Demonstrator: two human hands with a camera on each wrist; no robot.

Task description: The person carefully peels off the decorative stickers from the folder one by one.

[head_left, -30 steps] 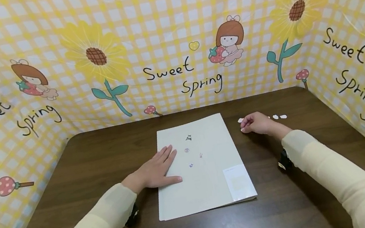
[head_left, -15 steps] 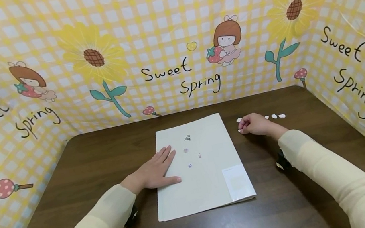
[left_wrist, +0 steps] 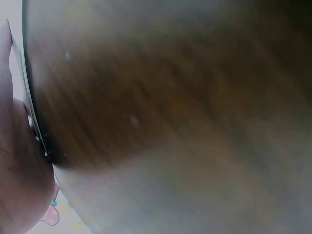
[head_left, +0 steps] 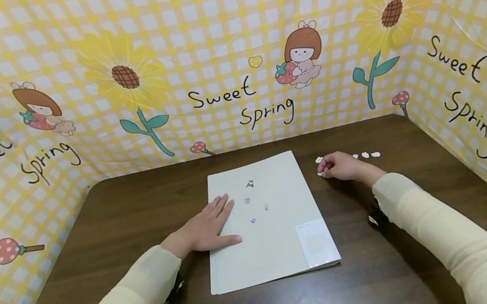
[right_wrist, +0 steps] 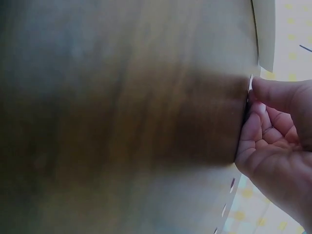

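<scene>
My left hand lies flat with spread fingers on the left side of a pale cardboard-like folder. Several small printed pictures show on that cover, among them a dark one and a purple one. To the right of the folder, my right hand has its thumb and fingers curled together low at the table. At its fingertips is a small white paper piece, pinched by the thumb edge in the right wrist view. Another white piece lies just beyond those fingers.
Several more white pieces lie in a row right of the right hand. A clear label pocket sits at the folder's lower right corner. Yellow checked cloth walls the brown table at the back and both sides.
The right hand has shifted very slightly left in the view along with the whole scene. The left hand stays on the folder; nothing else visibly differs.
</scene>
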